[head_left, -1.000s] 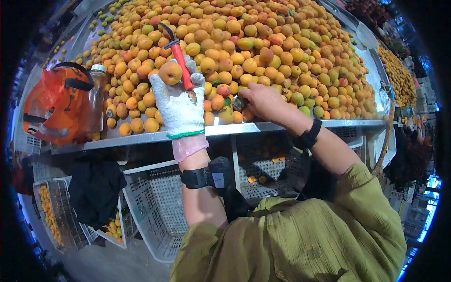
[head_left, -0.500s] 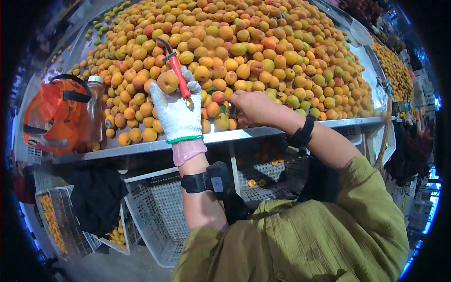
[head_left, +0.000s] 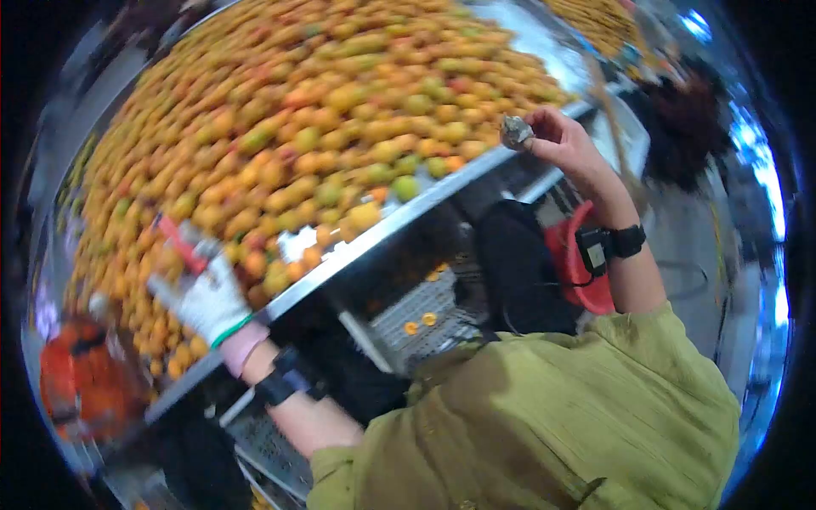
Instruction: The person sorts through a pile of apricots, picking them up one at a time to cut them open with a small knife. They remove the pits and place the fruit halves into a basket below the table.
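Observation:
My left hand (head_left: pixel 208 297), in a white knitted glove with a green cuff, is at the front left of a large heap of apricots (head_left: pixel 340 102). It grips a red-handled tool (head_left: pixel 181 245), smeared by motion. An orange apricot seems to lie between its thumb and the tool, but blur hides the details. My bare right hand (head_left: pixel 565 149) is raised over the table's right front edge. Its thumb and fingers pinch a small crumpled grey lump (head_left: pixel 516 132), whose kind I cannot make out.
The metal table's front rim (head_left: pixel 382 234) runs diagonally before me. Below it stand a white plastic crate (head_left: pixel 433 310) with a few orange pieces and a red basin (head_left: pixel 586 263). An orange bag (head_left: pixel 85 378) sits at the left. More fruit (head_left: pixel 599 24) lies at the far right.
My right hand has risen from the heap's front edge and swung right, now pinching the grey lump. The view has turned right, so the table appears slanted. My left hand still grips the tool.

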`<state>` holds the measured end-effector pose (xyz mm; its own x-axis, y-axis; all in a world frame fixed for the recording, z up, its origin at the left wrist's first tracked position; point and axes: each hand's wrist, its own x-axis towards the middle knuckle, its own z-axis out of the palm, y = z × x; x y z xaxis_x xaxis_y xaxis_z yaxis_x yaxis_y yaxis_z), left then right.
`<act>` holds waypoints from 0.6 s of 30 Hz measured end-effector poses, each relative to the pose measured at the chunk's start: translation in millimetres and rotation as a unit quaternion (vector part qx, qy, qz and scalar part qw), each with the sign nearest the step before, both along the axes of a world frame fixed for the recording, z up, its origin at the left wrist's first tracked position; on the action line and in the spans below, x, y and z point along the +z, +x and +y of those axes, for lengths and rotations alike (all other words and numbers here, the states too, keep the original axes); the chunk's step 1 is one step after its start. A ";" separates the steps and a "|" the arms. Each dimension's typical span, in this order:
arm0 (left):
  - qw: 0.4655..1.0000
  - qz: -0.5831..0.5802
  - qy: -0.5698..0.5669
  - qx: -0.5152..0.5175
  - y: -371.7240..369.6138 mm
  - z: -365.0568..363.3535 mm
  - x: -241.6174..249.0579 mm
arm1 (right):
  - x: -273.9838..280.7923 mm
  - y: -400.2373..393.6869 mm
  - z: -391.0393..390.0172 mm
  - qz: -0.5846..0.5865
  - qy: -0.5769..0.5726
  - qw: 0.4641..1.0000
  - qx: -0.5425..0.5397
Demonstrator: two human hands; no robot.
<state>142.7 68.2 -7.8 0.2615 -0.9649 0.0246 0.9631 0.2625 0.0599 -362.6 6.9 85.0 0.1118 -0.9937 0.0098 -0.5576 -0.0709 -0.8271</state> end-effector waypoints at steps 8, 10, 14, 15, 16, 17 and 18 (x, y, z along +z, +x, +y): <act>1.000 -0.023 -0.012 -0.018 -29.1 -11.8 0.6 | 1.3 -204.7 133.2 0.151 0.026 0.941 -0.303; 0.998 -0.023 -0.027 -0.048 -30.9 -13.6 -3.1 | -15.1 -236.4 163.5 0.259 0.065 0.909 -0.321; 0.998 -0.041 -0.033 -0.026 -41.9 -11.9 2.9 | -14.1 -215.1 202.6 0.337 0.050 0.906 -0.252; 0.998 -0.051 -0.024 -0.003 -48.2 -10.9 4.9 | -39.3 -233.8 194.4 0.376 0.029 0.883 -0.278; 0.998 -0.051 -0.018 0.015 -52.3 -9.1 10.0 | -52.5 -241.6 182.7 0.322 0.012 0.898 -0.300; 0.998 -0.048 -0.010 0.026 -59.7 -8.1 15.1 | -54.6 -237.4 162.1 0.283 -0.021 0.917 -0.279; 0.999 -0.038 -0.021 0.019 -70.0 -8.3 22.4 | -31.1 -200.0 136.8 0.240 -0.011 0.938 -0.251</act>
